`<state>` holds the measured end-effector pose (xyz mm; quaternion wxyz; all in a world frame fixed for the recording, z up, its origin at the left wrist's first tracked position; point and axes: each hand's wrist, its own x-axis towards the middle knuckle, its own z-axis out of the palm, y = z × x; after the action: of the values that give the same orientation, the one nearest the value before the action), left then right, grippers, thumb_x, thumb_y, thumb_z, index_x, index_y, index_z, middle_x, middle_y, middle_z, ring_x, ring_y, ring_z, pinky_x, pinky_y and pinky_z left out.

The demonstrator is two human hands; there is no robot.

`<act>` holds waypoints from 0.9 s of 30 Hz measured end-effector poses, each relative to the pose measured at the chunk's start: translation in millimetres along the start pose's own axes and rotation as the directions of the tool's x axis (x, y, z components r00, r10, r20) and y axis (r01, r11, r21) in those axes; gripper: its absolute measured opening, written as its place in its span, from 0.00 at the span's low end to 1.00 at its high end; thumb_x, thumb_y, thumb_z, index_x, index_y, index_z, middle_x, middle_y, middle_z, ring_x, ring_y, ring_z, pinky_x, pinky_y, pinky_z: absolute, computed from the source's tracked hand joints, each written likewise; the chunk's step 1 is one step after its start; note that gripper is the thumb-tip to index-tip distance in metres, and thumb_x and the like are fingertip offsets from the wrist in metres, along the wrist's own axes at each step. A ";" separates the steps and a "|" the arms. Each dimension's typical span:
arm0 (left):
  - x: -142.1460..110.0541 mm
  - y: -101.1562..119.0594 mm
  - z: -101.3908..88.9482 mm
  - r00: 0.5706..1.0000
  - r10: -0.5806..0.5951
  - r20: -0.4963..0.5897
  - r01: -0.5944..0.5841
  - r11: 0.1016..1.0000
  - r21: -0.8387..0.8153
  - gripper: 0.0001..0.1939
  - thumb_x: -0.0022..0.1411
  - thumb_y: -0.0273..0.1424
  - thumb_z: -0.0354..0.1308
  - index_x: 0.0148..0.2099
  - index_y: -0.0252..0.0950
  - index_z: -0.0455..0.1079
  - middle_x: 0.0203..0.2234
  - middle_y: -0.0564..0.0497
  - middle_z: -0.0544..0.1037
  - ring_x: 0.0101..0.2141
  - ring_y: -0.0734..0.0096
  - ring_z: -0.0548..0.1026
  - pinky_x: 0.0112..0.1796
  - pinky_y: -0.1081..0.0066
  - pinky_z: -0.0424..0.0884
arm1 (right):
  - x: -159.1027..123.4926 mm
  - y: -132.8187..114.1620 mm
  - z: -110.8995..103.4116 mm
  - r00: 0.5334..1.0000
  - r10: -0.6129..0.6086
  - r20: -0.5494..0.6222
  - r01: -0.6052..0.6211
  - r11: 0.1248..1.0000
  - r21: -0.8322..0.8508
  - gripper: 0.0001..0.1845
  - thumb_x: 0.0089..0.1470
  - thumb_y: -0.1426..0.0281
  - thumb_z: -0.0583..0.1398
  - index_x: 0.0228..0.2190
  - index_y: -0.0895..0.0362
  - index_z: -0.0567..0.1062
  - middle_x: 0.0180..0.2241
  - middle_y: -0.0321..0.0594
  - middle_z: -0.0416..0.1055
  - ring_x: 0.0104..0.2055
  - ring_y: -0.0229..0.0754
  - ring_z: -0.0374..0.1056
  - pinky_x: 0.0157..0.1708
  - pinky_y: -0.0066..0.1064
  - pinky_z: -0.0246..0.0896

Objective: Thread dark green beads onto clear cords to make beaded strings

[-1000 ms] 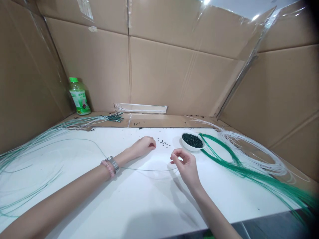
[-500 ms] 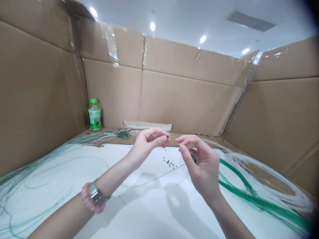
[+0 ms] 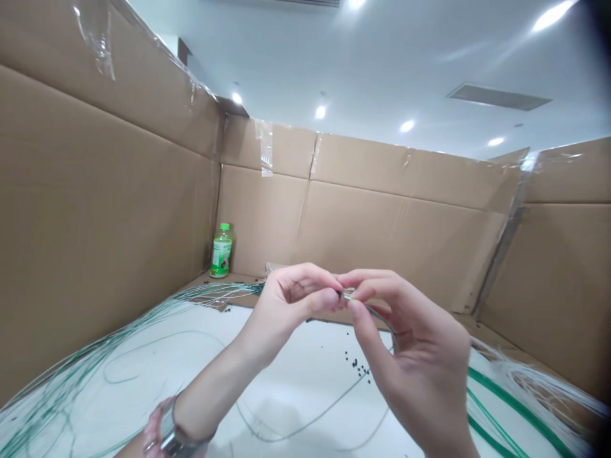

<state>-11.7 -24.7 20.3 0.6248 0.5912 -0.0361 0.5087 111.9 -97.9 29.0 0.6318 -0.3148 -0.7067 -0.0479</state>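
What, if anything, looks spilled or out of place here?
Small black pieces lie loose on the white tabletop, left of the right hand, with more dark specks near the back edge. They look stray, perhaps spilled, being scattered rather than gathered. The green bottle stands upright; I see no damage.

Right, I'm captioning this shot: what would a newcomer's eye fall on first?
Probably the left hand, pinching a dark bead, and the right hand, holding a thin wire, meeting mid-view. Next, the green-capped bottle standing in the far left corner, then the bright green strands at lower right.
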 end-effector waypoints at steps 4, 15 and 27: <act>-1.5 0.7 2.3 0.998 -0.008 0.063 0.011 0.999 -0.049 0.03 0.55 0.24 0.62 0.32 0.36 0.76 0.28 0.57 0.78 0.30 0.84 0.76 0.33 0.86 0.72 | -3.4 2.6 -0.4 1.000 -0.013 -0.016 0.013 1.000 -0.009 0.08 0.48 0.82 0.58 0.28 0.58 0.70 0.34 0.39 0.72 0.38 0.39 0.71 0.32 0.25 0.72; -3.5 -1.0 5.5 0.999 0.006 0.043 -0.006 1.000 -0.012 0.05 0.55 0.23 0.61 0.32 0.37 0.76 0.28 0.56 0.79 0.31 0.82 0.77 0.34 0.85 0.72 | -5.0 5.0 -0.8 0.998 -0.060 -0.020 0.060 0.998 -0.011 0.10 0.47 0.84 0.58 0.29 0.58 0.70 0.34 0.40 0.72 0.38 0.39 0.70 0.32 0.27 0.72; -5.6 0.0 11.3 0.990 0.128 -0.059 -0.120 0.986 0.120 0.06 0.53 0.20 0.62 0.29 0.36 0.77 0.26 0.53 0.79 0.29 0.80 0.77 0.29 0.86 0.72 | -10.3 9.7 3.2 0.998 -0.030 -0.063 0.032 0.999 0.031 0.10 0.47 0.84 0.59 0.30 0.57 0.72 0.35 0.40 0.72 0.38 0.40 0.70 0.32 0.29 0.72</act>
<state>-8.1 -36.8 20.1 0.5574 0.6057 -0.0223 0.5674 114.2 -92.6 15.7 0.6577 -0.2921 -0.6921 -0.0562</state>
